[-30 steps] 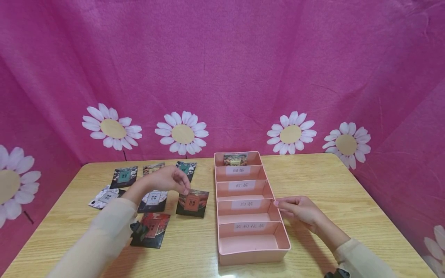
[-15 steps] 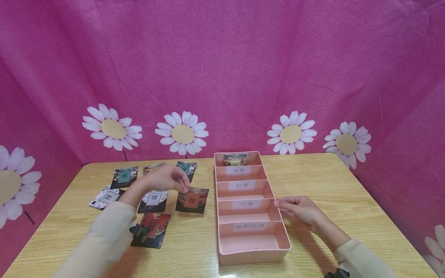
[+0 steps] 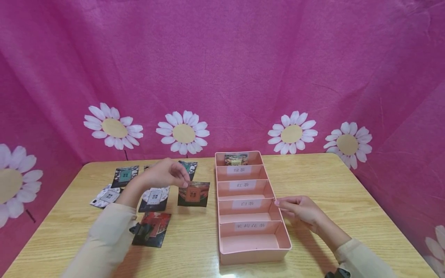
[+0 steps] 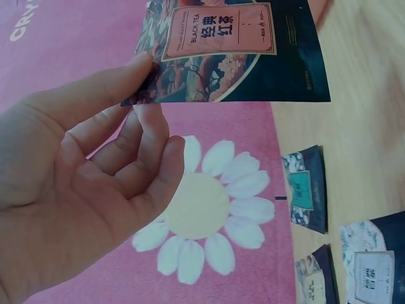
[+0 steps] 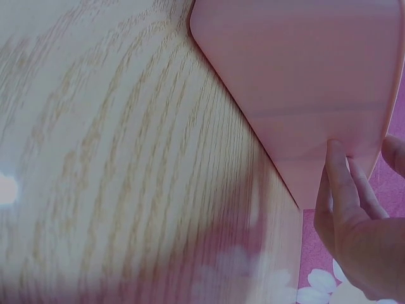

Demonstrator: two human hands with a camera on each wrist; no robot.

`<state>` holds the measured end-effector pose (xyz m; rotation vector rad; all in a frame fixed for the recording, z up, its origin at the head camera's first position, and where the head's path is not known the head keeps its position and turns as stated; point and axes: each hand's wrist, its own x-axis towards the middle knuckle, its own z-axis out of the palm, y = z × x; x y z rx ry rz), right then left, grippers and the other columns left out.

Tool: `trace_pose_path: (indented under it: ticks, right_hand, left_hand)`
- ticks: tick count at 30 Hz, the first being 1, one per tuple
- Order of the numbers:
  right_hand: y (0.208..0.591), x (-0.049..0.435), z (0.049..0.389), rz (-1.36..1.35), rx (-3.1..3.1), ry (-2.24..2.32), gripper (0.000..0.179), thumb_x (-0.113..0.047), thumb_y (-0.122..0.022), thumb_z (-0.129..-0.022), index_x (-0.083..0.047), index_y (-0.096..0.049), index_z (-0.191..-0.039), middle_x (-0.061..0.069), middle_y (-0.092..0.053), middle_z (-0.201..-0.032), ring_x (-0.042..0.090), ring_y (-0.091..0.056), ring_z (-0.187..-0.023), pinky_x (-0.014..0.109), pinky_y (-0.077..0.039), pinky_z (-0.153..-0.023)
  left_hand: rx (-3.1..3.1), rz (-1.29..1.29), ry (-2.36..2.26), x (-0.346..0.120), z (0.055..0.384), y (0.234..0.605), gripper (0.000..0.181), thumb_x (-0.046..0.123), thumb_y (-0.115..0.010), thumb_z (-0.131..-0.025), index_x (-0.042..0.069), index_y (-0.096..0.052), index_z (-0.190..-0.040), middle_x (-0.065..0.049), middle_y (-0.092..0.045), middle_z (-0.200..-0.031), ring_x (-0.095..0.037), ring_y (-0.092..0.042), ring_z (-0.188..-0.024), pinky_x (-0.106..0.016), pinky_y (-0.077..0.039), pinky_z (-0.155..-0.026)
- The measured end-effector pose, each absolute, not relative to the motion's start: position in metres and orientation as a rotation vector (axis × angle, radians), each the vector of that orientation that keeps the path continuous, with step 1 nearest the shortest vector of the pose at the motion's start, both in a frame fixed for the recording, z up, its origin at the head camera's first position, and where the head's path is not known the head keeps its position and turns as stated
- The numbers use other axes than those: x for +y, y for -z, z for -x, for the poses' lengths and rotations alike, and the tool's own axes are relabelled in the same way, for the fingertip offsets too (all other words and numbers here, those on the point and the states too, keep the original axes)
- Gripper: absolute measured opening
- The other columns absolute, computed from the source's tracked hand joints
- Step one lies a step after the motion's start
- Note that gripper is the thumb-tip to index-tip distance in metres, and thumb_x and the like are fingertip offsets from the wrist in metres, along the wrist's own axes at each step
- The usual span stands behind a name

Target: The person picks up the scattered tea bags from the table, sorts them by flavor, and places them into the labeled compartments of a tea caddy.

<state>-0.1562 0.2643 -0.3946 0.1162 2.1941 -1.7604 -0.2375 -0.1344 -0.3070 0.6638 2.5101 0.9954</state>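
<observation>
Between thumb and fingers, my left hand (image 3: 163, 173) pinches a black tea sachet (image 3: 194, 195) by its upper left corner. The sachet has a red-orange label, plain to read in the left wrist view, and hangs above the table left of the box. A pink divided box (image 3: 253, 256) has paper labels on its dividers. My right hand (image 3: 302, 212) grips its right side wall, thumb at the rim and fingertips against the outside, as the right wrist view also shows. In the farthest compartment stands a sachet with a yellow-green label (image 3: 236, 160).
Several more tea sachets lie on the table's left: one with a red label (image 3: 156, 228), one with a white label (image 3: 154, 199), a pale one (image 3: 107, 196) and a green-labelled one (image 3: 125, 176). Some lie partly behind my left hand. A pink daisy curtain (image 3: 236, 77) hangs behind.
My left hand has raised the black tea sachet slightly, from near the table to higher up. My right hand keeps its hold on the box.
</observation>
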Motion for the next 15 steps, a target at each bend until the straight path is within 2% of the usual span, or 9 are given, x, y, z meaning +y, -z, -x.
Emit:
trace_pose_path:
  ticks: [15]
  right_hand:
    - [0.395,0.264,0.156,-0.098,2.174,1.786,0.052,-0.022,-0.067,-0.089,0.017,-0.055,-0.121,0.003,-0.070,-0.112,0.000,-0.064,-0.096,0.021,-0.053,-0.089]
  left_hand:
    - [2.563,-0.710,-1.016,-0.131,0.233,0.286,0.012,0.009,-0.072,-0.083,0.003,-0.071,-0.093,-0.010,-0.074,-0.087,-0.013,-0.066,-0.078,-0.036,-0.056,-0.079]
